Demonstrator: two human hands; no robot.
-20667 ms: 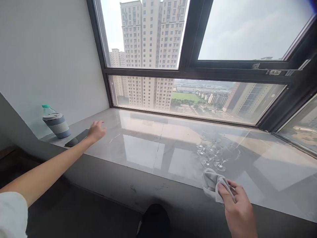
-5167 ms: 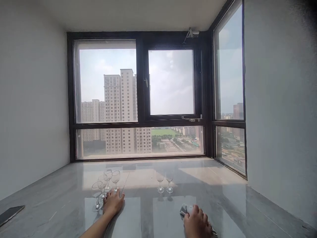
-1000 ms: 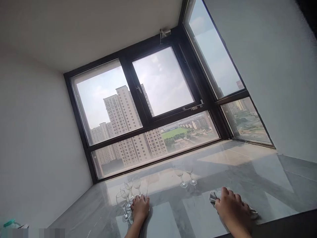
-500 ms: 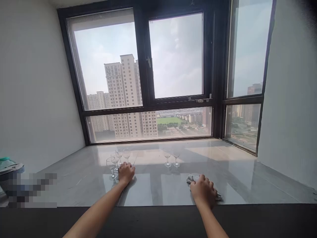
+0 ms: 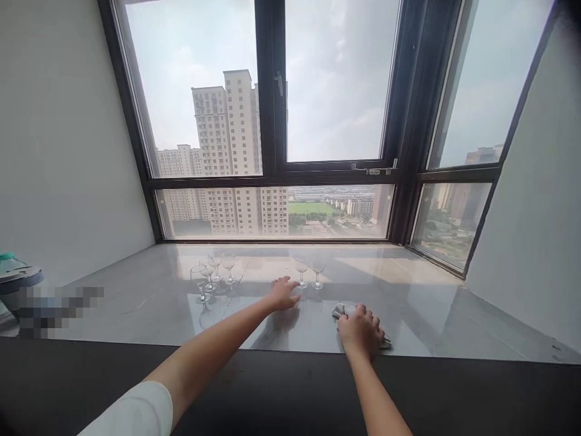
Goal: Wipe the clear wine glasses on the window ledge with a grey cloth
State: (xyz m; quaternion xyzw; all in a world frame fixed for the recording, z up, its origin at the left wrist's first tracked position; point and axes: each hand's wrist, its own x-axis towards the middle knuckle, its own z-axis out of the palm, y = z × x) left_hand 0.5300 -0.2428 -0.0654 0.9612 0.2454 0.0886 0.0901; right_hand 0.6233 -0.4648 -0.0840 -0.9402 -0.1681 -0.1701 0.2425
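Note:
My left hand (image 5: 282, 293) reaches out over the marble sill (image 5: 408, 303), fingers apart and holding nothing, just short of a pair of small wine glasses (image 5: 309, 270). A cluster of three wine glasses (image 5: 212, 274) stands further left on the sill. My right hand (image 5: 361, 330) lies curled on a grey cloth (image 5: 384, 341) near the sill's front edge, fingers pressed onto it.
A cup with a teal lid (image 5: 13, 272) stands at the far left beside a blurred-out patch. Dark window frames (image 5: 272, 175) run behind the sill, with a white wall on each side. A dark ledge (image 5: 290, 387) fronts the sill.
My left hand has moved right, away from the three glasses and towards the pair. The right hand stays on the cloth. The view has pulled back a little.

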